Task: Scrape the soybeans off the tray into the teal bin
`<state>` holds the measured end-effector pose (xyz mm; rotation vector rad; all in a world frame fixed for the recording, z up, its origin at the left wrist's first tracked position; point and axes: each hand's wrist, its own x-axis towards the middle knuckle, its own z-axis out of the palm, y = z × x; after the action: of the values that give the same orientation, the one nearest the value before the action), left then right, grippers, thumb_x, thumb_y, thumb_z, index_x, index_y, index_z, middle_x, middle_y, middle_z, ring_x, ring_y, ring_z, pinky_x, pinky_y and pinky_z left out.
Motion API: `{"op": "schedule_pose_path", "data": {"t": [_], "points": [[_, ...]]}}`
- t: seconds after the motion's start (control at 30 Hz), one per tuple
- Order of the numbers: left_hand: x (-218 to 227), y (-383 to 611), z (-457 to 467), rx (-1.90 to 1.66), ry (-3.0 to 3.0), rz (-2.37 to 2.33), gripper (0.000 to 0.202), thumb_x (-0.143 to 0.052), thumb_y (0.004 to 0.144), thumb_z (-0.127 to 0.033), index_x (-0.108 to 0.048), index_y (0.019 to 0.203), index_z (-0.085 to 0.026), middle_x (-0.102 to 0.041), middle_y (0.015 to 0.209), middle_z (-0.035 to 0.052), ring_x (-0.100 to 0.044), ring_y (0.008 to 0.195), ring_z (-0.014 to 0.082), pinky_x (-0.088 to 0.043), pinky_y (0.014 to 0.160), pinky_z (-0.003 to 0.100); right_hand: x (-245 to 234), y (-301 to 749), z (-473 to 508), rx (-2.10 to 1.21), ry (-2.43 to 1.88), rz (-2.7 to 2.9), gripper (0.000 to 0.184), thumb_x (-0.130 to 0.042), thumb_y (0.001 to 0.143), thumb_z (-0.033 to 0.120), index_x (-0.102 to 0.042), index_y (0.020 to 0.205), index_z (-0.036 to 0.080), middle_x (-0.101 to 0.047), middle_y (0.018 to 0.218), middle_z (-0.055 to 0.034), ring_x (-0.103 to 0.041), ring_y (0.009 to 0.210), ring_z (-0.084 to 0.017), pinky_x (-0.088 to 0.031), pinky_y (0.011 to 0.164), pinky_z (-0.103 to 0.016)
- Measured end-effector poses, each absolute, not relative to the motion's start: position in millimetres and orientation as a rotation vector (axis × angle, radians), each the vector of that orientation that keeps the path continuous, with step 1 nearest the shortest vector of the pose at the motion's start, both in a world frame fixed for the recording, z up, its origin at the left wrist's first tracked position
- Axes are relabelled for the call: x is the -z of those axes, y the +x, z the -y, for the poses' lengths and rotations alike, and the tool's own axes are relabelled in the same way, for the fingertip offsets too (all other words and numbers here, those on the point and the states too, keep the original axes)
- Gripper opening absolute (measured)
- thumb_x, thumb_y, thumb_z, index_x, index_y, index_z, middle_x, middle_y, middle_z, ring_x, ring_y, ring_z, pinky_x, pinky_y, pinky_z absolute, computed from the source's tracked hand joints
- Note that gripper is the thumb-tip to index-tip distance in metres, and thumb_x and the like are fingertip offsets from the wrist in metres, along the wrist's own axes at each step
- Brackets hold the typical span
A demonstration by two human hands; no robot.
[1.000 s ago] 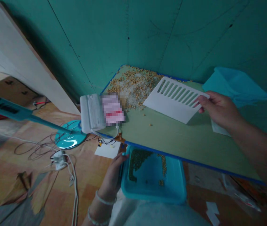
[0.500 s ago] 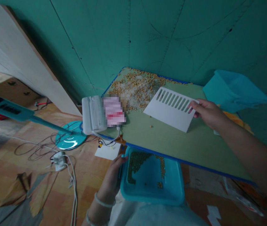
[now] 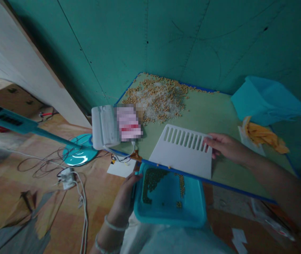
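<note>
My right hand (image 3: pixel 224 147) is closed on the upper right corner of a white slotted scraper (image 3: pixel 181 155), which leans over the table's near edge. Just by its lower edge lie a couple of stray tan beads (image 3: pixel 169 167). At the left rim of a blue plastic basin (image 3: pixel 170 221), held below that edge, my left hand (image 3: pixel 126 193) is closed on the side. Inside the basin are small dark green grains (image 3: pixel 152 181) and some golden ones. A heap of tan round beads or beans mixed with clear bits (image 3: pixel 158 100) covers the table's far left.
The green table (image 3: pixel 235 167) has a blue rim. A white power bank (image 3: pixel 104 127) and a blurred-out phone (image 3: pixel 129 123) sit at its left, joined by a cable. At right stand a blue bin (image 3: pixel 267 100) and an orange cloth (image 3: pixel 265 134). A fan base (image 3: pixel 80 150) and cords occupy the floor.
My right hand has drawn the scraper toward me and slightly left, from beside the heap to the table's near edge. Stray beads moved to the edge with it. My left hand stays on the basin.
</note>
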<state>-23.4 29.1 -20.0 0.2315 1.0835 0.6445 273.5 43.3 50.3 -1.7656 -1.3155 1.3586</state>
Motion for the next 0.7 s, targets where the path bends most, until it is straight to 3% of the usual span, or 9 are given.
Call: {"op": "schedule_pose_path", "data": {"t": [0.4,0.53,0.7], "points": [[16.0,-23.7,-28.1,-0.672,0.236,-1.053,0.024,-0.055,0.067,-0.019,-0.063,0.09,-0.018,-0.071,0.059,-0.0003,-0.066,0.062,0.0221,-0.051,0.057,0.03,-64.9,269.0,-20.8,-1.126,-1.713,1.505,0.03,-0.048,0.072,0.049,-0.052,0.06,0.022,-0.055,0.055,-0.0005,-0.051,0.047,-0.013,-0.042,0.041,-0.023],[19.1,-22.5,-29.9,-0.638,0.222,-1.068,0.024,-0.058,0.065,-0.021,-0.063,0.088,-0.018,-0.071,0.059,0.0007,-0.066,0.057,0.0212,-0.051,0.053,0.029,-77.7,267.7,-5.6,-0.971,-1.781,1.781,0.017,-0.049,0.072,0.042,-0.056,0.064,0.028,-0.058,0.06,-0.0002,-0.054,0.051,-0.017,-0.043,0.045,-0.028],[21.4,-21.1,-26.3,-0.657,0.271,-1.082,0.023,-0.058,0.066,-0.023,-0.063,0.088,-0.017,-0.071,0.061,0.0013,-0.066,0.057,0.0207,-0.05,0.052,0.028,-85.6,254.6,7.3,-0.728,-1.818,1.989,0.005,-0.058,0.063,0.037,-0.054,0.066,0.036,-0.06,0.057,0.0026,-0.056,0.051,-0.022,-0.041,0.044,-0.032]]}}
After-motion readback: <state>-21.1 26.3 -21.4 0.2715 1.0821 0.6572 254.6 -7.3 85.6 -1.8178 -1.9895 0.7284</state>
